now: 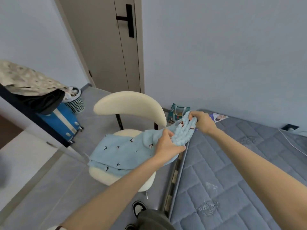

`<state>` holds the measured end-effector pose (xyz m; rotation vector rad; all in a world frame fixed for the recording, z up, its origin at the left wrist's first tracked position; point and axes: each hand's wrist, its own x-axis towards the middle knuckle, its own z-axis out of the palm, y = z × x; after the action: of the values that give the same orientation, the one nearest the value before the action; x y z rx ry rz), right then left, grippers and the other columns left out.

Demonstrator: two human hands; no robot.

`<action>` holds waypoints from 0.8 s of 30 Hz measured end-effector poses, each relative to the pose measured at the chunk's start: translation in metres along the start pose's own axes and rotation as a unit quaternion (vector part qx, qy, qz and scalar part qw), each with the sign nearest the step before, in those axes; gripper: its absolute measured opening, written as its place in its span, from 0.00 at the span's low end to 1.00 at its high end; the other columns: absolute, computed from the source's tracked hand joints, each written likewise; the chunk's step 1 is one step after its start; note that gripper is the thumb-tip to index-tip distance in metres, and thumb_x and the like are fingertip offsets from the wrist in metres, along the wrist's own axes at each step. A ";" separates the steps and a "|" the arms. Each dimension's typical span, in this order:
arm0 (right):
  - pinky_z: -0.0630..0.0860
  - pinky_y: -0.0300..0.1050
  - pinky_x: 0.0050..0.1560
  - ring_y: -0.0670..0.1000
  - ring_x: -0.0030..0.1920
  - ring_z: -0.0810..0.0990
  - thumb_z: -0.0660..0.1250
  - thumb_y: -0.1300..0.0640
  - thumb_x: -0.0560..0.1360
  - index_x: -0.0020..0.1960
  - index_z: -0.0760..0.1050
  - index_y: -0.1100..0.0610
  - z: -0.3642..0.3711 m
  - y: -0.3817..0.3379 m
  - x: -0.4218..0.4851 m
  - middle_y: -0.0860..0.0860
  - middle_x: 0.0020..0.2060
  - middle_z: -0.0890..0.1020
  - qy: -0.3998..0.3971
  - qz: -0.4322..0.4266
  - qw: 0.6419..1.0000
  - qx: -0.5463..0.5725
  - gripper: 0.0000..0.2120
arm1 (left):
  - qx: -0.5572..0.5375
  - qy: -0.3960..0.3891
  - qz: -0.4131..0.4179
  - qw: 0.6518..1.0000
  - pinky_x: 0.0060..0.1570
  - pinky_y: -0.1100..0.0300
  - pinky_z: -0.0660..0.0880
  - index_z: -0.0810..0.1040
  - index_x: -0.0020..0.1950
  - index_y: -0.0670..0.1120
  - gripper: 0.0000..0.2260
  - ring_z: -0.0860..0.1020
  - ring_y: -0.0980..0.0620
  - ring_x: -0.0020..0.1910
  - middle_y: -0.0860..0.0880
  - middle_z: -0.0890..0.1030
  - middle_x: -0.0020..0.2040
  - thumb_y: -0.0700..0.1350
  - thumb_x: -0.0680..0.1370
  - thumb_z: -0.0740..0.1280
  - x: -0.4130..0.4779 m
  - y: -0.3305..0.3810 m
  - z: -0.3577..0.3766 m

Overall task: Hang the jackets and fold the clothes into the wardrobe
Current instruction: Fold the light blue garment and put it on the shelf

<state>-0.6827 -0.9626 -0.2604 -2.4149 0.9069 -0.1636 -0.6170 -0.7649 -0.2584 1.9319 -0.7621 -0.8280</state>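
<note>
Head view: you are holding the pale blue garment [119, 151] by its gathered, ruched band. Your left hand [167, 145] is curling its fingers round the lower bunch and your right hand [202, 122] is pinching the upper end, while the rest is trailing over the chair [131, 103] seat beside the bed [232, 163]. The cloth is appearing light, soft and limp, so you are probably best taking it by the band's two ends. The packet [177, 113] by the wall is showing print too small to read.

Cream chair [129, 103] sits just beside mattress [224, 188] L edge. Behind it you've got a grey door [106, 55] w/ black handle [130, 20]. Blue suitcase [61, 122] near perforated bin [75, 103]. Printed bag [177, 112] against wall, at mattress far corner. Blk/wht shoe [138, 208] on floor near mattress L edge.
</note>
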 end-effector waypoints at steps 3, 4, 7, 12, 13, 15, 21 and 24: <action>0.69 0.51 0.41 0.58 0.46 0.75 0.57 0.71 0.69 0.42 0.69 0.52 0.029 0.009 -0.007 0.53 0.44 0.76 -0.025 0.003 0.998 -0.060 0.15 | -0.015 -0.016 -0.039 0.999 0.48 0.57 0.74 0.64 0.53 0.46 0.24 0.77 0.51 0.49 0.54 0.74 0.47 0.45 0.69 0.77 0.000 -0.036 0.014; 0.67 0.49 0.40 0.58 0.45 0.74 0.56 0.71 0.69 0.43 0.69 0.51 0.040 0.011 -0.008 0.52 0.46 0.76 -0.031 0.006 0.996 -0.082 0.15 | -0.016 -0.021 -0.053 0.998 0.47 0.58 0.74 0.64 0.53 0.46 0.24 0.77 0.51 0.49 0.54 0.74 0.47 0.46 0.68 0.77 0.000 -0.050 0.016; 0.65 0.47 0.40 0.57 0.46 0.72 0.56 0.71 0.70 0.46 0.69 0.50 0.076 0.017 -0.008 0.52 0.49 0.74 -0.060 0.010 0.990 -0.131 0.16 | -0.035 -0.033 -0.092 0.995 0.36 0.72 0.69 0.65 0.53 0.48 0.23 0.75 0.60 0.43 0.58 0.73 0.45 0.46 0.68 0.77 0.004 -0.089 0.016; 0.64 0.48 0.40 0.58 0.46 0.72 0.56 0.68 0.73 0.49 0.69 0.51 0.134 0.022 0.011 0.53 0.49 0.72 -0.121 -0.003 0.976 -0.183 0.13 | -0.069 -0.043 -0.158 0.984 0.37 0.71 0.69 0.68 0.52 0.50 0.22 0.74 0.62 0.46 0.56 0.74 0.48 0.49 0.68 0.77 0.020 -0.150 0.008; 0.64 0.48 0.40 0.58 0.46 0.72 0.56 0.67 0.73 0.50 0.69 0.52 0.145 0.021 0.018 0.52 0.50 0.72 -0.127 -0.006 0.974 -0.187 0.13 | -0.071 -0.044 -0.172 0.982 0.39 0.69 0.70 0.68 0.53 0.49 0.22 0.75 0.61 0.47 0.55 0.74 0.49 0.50 0.68 0.77 0.027 -0.161 0.005; 0.65 0.48 0.40 0.59 0.47 0.74 0.57 0.67 0.74 0.52 0.70 0.52 0.169 0.016 0.034 0.52 0.50 0.72 -0.150 -0.017 0.971 -0.188 0.12 | -0.081 -0.038 -0.201 0.976 0.40 0.67 0.72 0.70 0.54 0.48 0.21 0.75 0.60 0.47 0.53 0.75 0.50 0.49 0.69 0.77 0.039 -0.185 -0.003; 0.65 0.48 0.39 0.57 0.45 0.72 0.56 0.66 0.76 0.55 0.71 0.52 0.251 0.000 0.079 0.54 0.52 0.74 -0.202 -0.039 0.966 -0.159 0.14 | -0.089 0.006 -0.261 0.961 0.33 0.72 0.71 0.72 0.52 0.47 0.16 0.76 0.59 0.45 0.51 0.76 0.50 0.48 0.71 0.75 0.069 -0.268 -0.027; 0.70 0.50 0.40 0.59 0.49 0.74 0.54 0.69 0.74 0.57 0.71 0.52 0.295 -0.005 0.100 0.55 0.53 0.73 -0.236 -0.041 0.964 -0.116 0.19 | -0.047 0.018 -0.269 0.962 0.43 0.61 0.76 0.74 0.56 0.41 0.17 0.78 0.49 0.51 0.42 0.75 0.57 0.47 0.73 0.73 0.086 -0.312 -0.037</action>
<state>-0.5163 -0.8899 -0.5130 -2.5370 0.6324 0.4968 -0.4797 -0.6796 -0.5411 2.0886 -0.1592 -1.1231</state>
